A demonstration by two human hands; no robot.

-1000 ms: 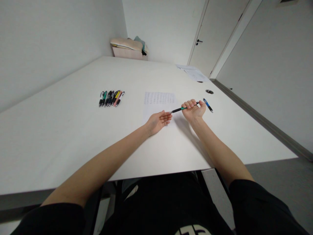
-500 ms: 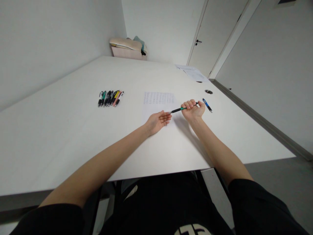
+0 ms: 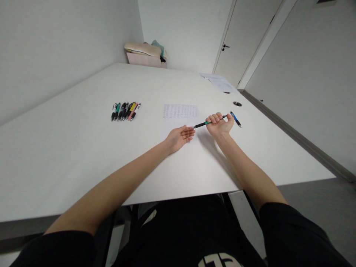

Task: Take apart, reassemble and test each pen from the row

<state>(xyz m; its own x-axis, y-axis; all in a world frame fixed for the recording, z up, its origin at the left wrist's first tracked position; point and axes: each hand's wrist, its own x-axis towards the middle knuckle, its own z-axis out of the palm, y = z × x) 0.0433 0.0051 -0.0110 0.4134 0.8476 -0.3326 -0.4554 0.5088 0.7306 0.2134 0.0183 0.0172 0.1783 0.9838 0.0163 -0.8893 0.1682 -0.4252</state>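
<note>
My right hand [image 3: 219, 126] grips a pen [image 3: 200, 125] with a black grip, a green band and a silver tip. Its fingers wrap round the barrel, and the thumb lies at the back end. The pen is held above the paper, tip pointing left. That tip meets the fingertips of my left hand [image 3: 179, 139], whose fingers are stretched out and slightly apart, palm turned inward. Under and behind the hands lies a sheet of paper [image 3: 180, 111] with rows of small marks. A blue pen [image 3: 236, 119] with a black grip rests just right of my right hand.
A row of several pens [image 3: 125, 111], white, green, black, yellow and pink, lies on the left of the white table [image 3: 83, 155]. More printed papers [image 3: 218, 82] sit at the far right, near a round table fitting [image 3: 237, 104]. A cushion [image 3: 143, 49] is piled beyond the far edge.
</note>
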